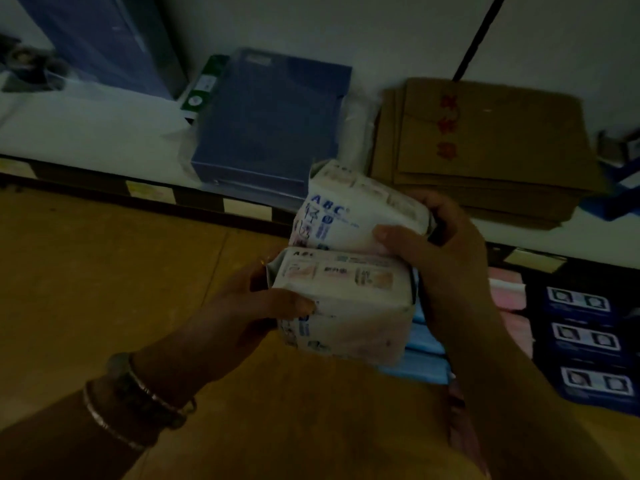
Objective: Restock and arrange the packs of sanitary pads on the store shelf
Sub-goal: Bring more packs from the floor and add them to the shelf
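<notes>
Fingers (298, 303) of left hand (242, 306) grip lower pack (346, 306) at its left end: thumb across the front face, rest curled behind. Right hand (446, 244) grips upper pack (353, 213) at its right end, thumb on the front, other fingers wrapped round the back. Both packs are white with blue "ABC" print, held in the air in front of the shelf (86, 133), not on it. Upper pack is tilted, its lower edge touching the top of the lower pack. Bangles (138, 393) on left wrist.

White shelf behind carries a blue box (273, 123) lying flat, a green box (204, 84) just beside it on the left, and a stack of brown envelopes (485, 140) with red print to the right.

Lower tier at right: dark blue packs (585, 337) with white labels in a row, pink packs (505, 292) beside them, light blue packs (426, 341) partly hidden behind the lower pack and right forearm. Brown surface (104, 271) at left, can't tell what it is. Frame is dim, small print unreadable.
</notes>
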Demonstrator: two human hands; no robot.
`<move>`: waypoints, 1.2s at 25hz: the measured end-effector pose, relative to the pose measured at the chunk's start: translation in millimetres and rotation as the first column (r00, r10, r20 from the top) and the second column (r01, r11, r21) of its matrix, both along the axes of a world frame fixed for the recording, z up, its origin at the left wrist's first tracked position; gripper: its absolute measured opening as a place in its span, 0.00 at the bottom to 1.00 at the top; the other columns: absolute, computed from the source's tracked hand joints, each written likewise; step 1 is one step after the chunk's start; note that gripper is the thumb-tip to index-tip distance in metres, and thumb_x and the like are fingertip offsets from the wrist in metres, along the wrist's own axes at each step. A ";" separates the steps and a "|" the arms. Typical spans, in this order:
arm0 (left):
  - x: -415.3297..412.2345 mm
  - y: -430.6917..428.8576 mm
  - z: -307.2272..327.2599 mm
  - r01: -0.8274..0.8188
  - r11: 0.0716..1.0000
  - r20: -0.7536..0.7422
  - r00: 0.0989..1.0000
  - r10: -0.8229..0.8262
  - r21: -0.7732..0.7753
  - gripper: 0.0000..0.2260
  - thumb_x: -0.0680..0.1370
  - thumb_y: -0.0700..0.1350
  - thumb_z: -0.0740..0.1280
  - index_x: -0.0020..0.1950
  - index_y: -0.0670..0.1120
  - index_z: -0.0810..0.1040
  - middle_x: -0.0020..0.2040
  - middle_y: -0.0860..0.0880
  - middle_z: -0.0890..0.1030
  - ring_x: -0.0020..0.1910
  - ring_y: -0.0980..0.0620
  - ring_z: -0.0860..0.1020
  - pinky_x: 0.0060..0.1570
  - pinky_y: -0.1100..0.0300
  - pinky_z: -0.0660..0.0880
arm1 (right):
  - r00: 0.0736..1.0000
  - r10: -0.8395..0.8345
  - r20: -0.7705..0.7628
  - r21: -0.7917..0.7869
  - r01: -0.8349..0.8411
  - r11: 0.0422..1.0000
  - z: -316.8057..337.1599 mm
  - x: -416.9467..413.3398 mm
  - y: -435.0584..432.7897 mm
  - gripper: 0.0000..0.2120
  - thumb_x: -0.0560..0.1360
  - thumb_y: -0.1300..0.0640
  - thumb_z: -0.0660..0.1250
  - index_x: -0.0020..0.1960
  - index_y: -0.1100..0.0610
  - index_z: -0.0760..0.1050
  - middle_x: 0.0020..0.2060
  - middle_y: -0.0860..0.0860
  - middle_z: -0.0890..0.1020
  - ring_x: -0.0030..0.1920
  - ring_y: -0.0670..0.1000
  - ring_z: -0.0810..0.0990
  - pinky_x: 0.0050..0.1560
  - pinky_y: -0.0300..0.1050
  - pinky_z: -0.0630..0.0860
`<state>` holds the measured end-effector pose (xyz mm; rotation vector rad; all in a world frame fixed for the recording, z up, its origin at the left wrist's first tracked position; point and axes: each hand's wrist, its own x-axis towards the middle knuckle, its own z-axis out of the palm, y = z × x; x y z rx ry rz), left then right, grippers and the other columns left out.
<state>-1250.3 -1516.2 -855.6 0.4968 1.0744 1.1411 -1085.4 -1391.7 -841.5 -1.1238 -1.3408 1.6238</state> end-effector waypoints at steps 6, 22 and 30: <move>4.3 -27.3 50.0 0.032 0.995 0.031 0.999 -0.029 -0.094 0.34 0.57 0.44 0.80 0.61 0.44 0.74 0.59 0.41 0.79 0.58 0.42 0.78 0.49 0.57 0.78 | 0.997 -0.007 0.073 0.005 0.007 1.000 48.0 18.9 -40.0 0.23 0.60 0.62 0.76 0.50 0.45 0.73 0.45 0.40 0.82 0.49 0.40 0.80 0.42 0.35 0.79; 48.4 -16.1 434.3 0.069 0.996 -0.081 0.994 -0.074 -0.060 0.29 0.51 0.44 0.74 0.53 0.43 0.77 0.48 0.46 0.84 0.49 0.51 0.82 0.40 0.66 0.77 | 0.999 -0.005 0.038 0.091 0.001 0.996 432.5 72.4 -23.1 0.28 0.51 0.59 0.78 0.49 0.48 0.77 0.45 0.44 0.84 0.48 0.47 0.83 0.40 0.40 0.80; 74.8 -16.3 590.2 -0.006 0.987 -0.169 0.985 0.033 0.159 0.30 0.53 0.43 0.73 0.55 0.46 0.75 0.52 0.45 0.83 0.51 0.49 0.81 0.44 0.61 0.79 | 0.999 -0.016 0.039 0.249 0.005 0.968 597.1 100.6 -28.8 0.25 0.53 0.54 0.76 0.49 0.48 0.76 0.41 0.42 0.83 0.39 0.42 0.79 0.32 0.34 0.74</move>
